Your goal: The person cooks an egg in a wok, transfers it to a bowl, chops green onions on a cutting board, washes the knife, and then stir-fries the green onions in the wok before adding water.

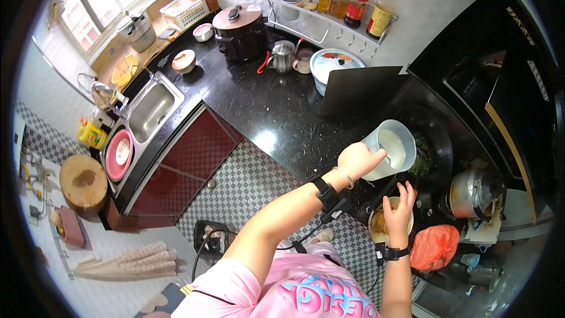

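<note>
My left hand [362,161] grips the handle of a translucent plastic jug [408,148], which is tilted to the right. Cloudy whitish liquid [393,148] shows inside it. Beyond the jug sits a dark wok [441,150] holding green leafy food [421,154]; the jug hides part of both. The wok's black handle [383,193] points toward me. Lower right, my right hand [399,212] hovers with fingers spread and nothing in them. It partly covers a bowl [372,229] with brownish contents.
A dark splash panel [362,90] stands left of the wok, before a lidded enamel pot [335,64]. To the right are a metal pot [470,194] and a red plastic bag [435,247]. The range hood [476,53] overhangs the stove. A sink [152,106] lies far left.
</note>
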### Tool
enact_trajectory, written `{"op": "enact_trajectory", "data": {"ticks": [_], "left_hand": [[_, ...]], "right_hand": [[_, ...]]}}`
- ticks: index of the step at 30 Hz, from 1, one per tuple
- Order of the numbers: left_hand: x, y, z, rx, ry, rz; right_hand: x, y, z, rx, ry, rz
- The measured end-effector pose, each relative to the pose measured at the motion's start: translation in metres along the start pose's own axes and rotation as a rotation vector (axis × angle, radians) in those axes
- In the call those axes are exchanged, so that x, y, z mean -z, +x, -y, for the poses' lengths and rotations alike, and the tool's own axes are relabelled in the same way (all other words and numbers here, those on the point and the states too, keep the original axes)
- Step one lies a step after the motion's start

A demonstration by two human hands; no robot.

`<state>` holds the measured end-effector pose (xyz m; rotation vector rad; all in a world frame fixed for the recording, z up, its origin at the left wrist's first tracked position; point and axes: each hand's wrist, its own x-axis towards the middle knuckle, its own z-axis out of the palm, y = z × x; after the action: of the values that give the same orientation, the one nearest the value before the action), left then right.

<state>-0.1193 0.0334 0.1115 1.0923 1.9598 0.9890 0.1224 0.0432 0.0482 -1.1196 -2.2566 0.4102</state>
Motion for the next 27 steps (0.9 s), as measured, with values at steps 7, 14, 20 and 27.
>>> {"op": "enact_trajectory", "data": {"ticks": [7,14,20,27], "left_hand": [[0.015,0.012,0.014,-0.016,0.175,0.119],[-0.002,0.023,0.009,0.016,0.337,0.182],[-0.012,0.040,-0.017,0.056,0.404,0.250],[-0.032,0.068,-0.037,-0.096,0.475,0.141]], "right_hand": [[-0.019,0.012,0.014,-0.103,-0.077,-0.095],[-0.001,0.001,0.009,-0.142,-0.097,-0.129],[0.020,-0.008,-0.014,-0.116,-0.082,-0.142],[0.039,-0.008,-0.038,-0.109,-0.059,-0.152]]}}
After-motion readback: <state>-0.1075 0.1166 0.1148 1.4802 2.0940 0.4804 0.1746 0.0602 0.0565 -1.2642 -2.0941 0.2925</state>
